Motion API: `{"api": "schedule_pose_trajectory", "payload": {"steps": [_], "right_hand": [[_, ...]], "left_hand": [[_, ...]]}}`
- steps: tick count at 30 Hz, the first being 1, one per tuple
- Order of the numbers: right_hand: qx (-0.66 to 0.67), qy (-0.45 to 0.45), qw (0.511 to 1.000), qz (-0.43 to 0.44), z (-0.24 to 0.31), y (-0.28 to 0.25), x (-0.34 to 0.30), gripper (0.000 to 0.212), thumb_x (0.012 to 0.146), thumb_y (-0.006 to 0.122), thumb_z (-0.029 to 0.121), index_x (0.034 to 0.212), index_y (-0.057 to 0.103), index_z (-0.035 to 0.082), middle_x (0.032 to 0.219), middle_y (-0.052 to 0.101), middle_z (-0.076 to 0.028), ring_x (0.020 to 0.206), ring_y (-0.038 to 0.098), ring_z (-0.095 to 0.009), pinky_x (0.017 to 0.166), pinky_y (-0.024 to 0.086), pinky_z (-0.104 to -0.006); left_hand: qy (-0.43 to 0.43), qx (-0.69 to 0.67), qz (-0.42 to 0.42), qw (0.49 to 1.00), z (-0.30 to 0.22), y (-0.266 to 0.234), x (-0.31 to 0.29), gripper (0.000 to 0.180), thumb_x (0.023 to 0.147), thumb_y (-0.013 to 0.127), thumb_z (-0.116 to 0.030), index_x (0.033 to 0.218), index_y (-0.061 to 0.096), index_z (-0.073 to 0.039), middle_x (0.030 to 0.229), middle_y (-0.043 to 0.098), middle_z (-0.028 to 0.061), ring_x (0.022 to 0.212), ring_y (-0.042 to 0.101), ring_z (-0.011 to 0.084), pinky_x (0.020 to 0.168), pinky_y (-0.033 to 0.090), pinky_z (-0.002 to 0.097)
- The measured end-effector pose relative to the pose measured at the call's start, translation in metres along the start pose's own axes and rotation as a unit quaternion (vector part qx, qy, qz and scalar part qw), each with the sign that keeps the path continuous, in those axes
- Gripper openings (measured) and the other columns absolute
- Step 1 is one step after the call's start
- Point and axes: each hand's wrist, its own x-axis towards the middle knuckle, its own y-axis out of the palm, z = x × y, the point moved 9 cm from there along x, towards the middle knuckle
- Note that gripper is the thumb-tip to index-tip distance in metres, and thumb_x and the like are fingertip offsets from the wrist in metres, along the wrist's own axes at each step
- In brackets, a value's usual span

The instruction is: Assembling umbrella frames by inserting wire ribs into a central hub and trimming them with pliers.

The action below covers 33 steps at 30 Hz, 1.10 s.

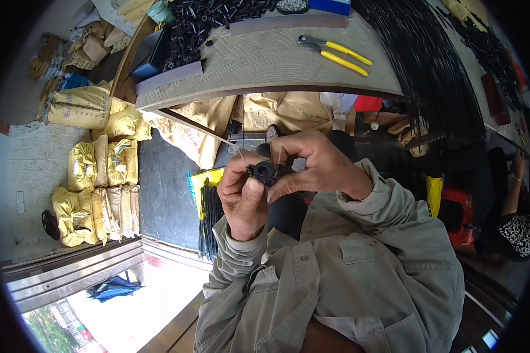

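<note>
In front of my chest, my left hand (243, 194) pinches a small black ring-shaped part (264, 172) with a round hole facing up. My right hand (319, 166) closes around the other side of the same part, thumb and fingers bent inward. Something dark shows between the right fingers, too small to make out. Both hands hang over the gap between my body and the workbench (265, 65). On the bench lie cutting pliers (338, 56) with yellow handles, beyond my hands.
Small black plastic parts (203, 23) are heaped at the bench's far left. Long black strips (427, 65) drape over its right edge. Filled sacks (94, 215) stand along the left wall. More black strips (209, 215) stand beside my left forearm. Another person's arm (515, 182) shows at far right.
</note>
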Motion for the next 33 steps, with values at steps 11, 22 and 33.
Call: {"api": "schedule_pose_trajectory", "payload": {"steps": [11,22,33], "right_hand": [[0.095,0.000,0.994,0.051,-0.004,0.005,-0.001,0.030,0.064,0.079,0.018,0.071,0.053,0.003,0.066,0.054,0.000,0.059,0.049,-0.006,0.053,0.037,-0.0225],[-0.309,-0.183,0.912,-0.198,0.031,-0.003,-0.028,0.025,0.067,0.075,0.013,0.080,0.057,0.003,0.070,0.059,-0.006,0.057,0.057,-0.018,0.052,0.044,-0.0269],[-0.220,-0.047,0.946,-0.233,-0.002,-0.009,-0.016,0.033,0.067,0.071,0.008,0.093,0.053,0.001,0.082,0.057,-0.011,0.071,0.061,-0.028,0.057,0.049,-0.0313]], "left_hand": [[-0.025,-0.043,0.078,0.996,0.006,-0.001,-0.007,0.032,0.079,0.063,-0.028,0.089,0.054,0.001,0.083,0.051,0.0069,0.077,0.047,0.0141,0.072,0.036,0.0254],[-0.012,-0.021,0.009,1.000,0.010,-0.015,-0.008,0.025,0.083,0.058,-0.020,0.095,0.050,0.000,0.089,0.050,0.0071,0.085,0.051,0.0165,0.078,0.041,0.0283],[-0.102,0.228,-0.189,0.950,0.023,-0.037,-0.022,0.034,0.086,0.055,-0.013,0.115,0.051,0.004,0.098,0.058,0.0084,0.087,0.052,0.0131,0.078,0.042,0.0244]]}}
